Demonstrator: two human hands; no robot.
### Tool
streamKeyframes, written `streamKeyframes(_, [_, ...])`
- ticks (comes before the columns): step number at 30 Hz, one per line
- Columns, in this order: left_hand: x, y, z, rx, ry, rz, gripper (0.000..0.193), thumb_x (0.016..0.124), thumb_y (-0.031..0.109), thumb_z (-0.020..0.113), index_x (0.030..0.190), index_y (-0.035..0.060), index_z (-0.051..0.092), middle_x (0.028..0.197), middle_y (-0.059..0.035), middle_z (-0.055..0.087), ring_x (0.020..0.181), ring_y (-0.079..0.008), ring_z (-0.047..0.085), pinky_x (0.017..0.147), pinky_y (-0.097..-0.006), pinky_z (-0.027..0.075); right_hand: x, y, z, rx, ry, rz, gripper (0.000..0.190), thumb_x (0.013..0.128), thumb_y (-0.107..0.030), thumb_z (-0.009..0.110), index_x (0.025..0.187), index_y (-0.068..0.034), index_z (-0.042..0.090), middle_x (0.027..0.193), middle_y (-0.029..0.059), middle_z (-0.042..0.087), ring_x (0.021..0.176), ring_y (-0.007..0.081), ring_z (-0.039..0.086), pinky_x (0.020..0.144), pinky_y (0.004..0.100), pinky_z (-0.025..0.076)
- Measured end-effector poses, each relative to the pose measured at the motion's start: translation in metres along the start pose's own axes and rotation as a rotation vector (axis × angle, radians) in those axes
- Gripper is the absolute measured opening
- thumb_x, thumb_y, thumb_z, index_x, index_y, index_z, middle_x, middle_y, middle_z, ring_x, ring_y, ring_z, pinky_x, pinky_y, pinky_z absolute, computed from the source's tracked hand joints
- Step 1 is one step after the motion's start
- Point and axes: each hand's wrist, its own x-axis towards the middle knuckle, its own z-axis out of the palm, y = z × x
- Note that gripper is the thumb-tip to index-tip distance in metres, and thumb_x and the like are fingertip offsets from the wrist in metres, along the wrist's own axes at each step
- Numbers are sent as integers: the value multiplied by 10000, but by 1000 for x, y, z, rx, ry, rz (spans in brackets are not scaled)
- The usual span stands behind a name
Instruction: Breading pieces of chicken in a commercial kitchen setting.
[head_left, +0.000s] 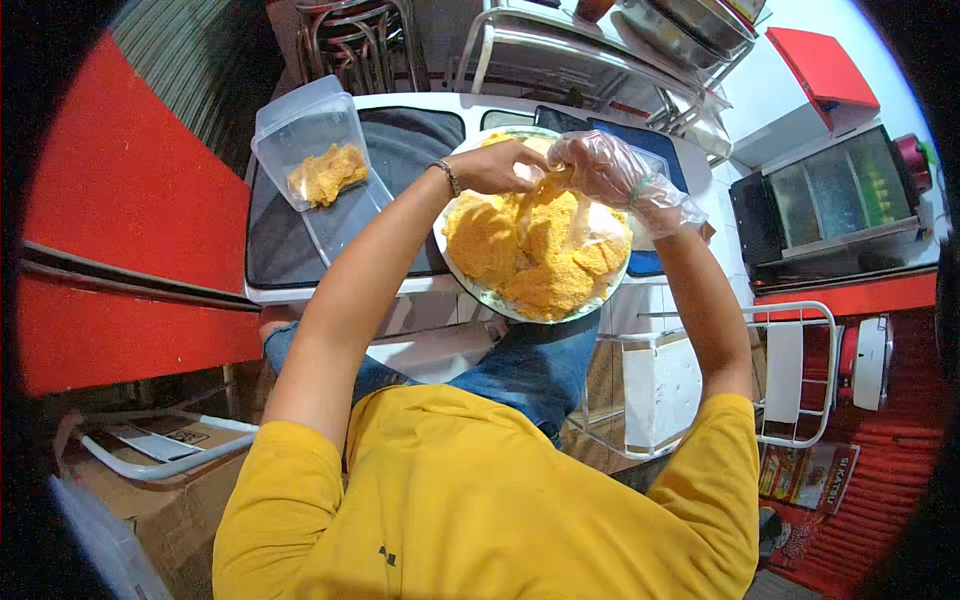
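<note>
A large round plate with a patterned rim holds a heap of yellow-breaded fillets, with clear plastic sheeting among them. Over the plate's far side, my bare left hand has its thumb and fingers curved towards each other; what lies between their tips is unclear. My right hand, in a clear plastic glove banded at the wrist, pinches the edge of a breaded piece. Its fingertips are partly hidden and close to my left fingers. Left of the plate, a clear plastic container has breaded pieces inside.
The white table bears dark mats and a blue mat. Behind stand stacked metal stools and a white rack with metal pans. White-framed chairs flank me; a glass-fronted appliance sits right.
</note>
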Motion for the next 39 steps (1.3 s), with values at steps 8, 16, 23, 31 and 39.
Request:
streamKeyframes(8, [13,20,20,-246,-35,10,349,847,206,702,1109,-16,643,1096,-108,678,1013,-166,620,909,-314,488,-35,-31,-56,-147,-140,-10,215,769,-186,744,875,-17,664,827,148,667,777,323,658,693,378,526])
streamKeyframes(16, [25,46,32,-387,280,-9,185,853,94,695,983,-27,644,915,-114,697,869,-173,673,814,-293,533,-49,28,-49,122,-181,125,293,923,-331,595,889,-58,695,767,60,682,698,149,625,658,320,512])
streamKeyframes(23, [29,67,43,-189,410,4,223,828,91,727,963,-5,576,851,-74,656,813,-147,653,728,-288,520,-53,37,-45,299,-160,56,516,999,-498,432,995,-35,658,888,33,673,779,132,607,709,319,510])
streamKeyframes(31, [32,73,50,-71,462,26,294,814,71,721,938,19,459,780,-161,602,754,-293,639,677,-368,491,-54,-8,-64,-37,-197,189,345,752,-267,796,975,-15,717,836,175,696,757,286,683,693,357,528])
streamKeyframes(39, [33,78,49,-40,450,-22,329,807,71,740,953,32,448,776,-173,626,735,-297,655,654,-363,487,-55,2,-64,-113,-117,167,290,861,-331,647,911,-57,727,753,106,688,682,199,662,651,330,514])
